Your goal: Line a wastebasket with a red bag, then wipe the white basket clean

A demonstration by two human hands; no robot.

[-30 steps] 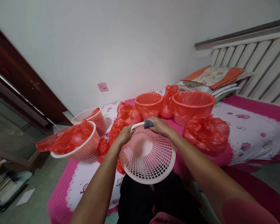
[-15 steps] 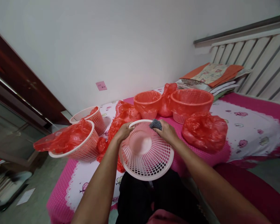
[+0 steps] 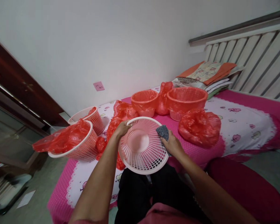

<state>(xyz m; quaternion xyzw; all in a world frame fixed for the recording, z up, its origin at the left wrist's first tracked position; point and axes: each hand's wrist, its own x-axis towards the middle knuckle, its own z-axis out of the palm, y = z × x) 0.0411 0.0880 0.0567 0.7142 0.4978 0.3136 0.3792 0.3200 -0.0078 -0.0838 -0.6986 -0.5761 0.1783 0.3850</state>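
I hold a pink plastic mesh basket over my lap, its open mouth tilted up toward me. My left hand is closed on the far left of its rim. My right hand is closed on a small grey cloth, which it presses against the basket's right rim. Several red plastic bags lie on the bed just past the basket.
On the pink bed stand two red-lined baskets, a loose red bag, and two more baskets with red bags at the left edge. Folded bedding lies by the headboard. A dark wooden cabinet is on the left.
The basket has tipped so its mouth faces me more. My right hand with the grey cloth has slid from the top of the rim round to the right side.
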